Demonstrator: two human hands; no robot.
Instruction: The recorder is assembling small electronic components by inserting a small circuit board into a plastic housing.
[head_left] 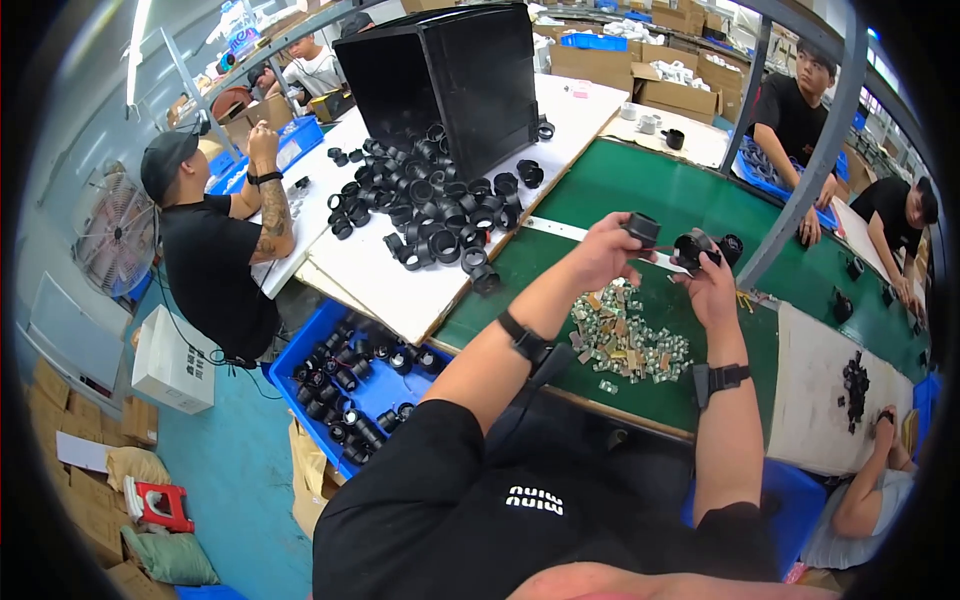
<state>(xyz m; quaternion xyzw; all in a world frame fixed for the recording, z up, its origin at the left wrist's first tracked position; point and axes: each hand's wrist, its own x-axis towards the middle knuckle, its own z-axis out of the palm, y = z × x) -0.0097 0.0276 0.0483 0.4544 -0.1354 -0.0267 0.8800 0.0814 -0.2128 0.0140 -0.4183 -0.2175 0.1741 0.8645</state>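
Note:
My left hand [603,252] pinches a small black plastic housing [641,229] between thumb and fingers, above the green work surface [520,270]. Close beside it, my right hand [713,292] grips a round black ring-shaped housing [691,250] with its opening showing. The two held pieces are near each other; a thin dark line, perhaps a wire, runs between them. Just past my right hand sits another black round part [731,247]. Under and in front of both hands lies a loose heap of small circuit boards [630,338], pale green and tan.
A black bin [485,90] lies on its side on a white board, spilling black ring housings [430,200]. A blue crate [300,345] of black parts stands low at left. A grey metal post [810,160] rises at right. Co-workers [215,240] sit around the tables.

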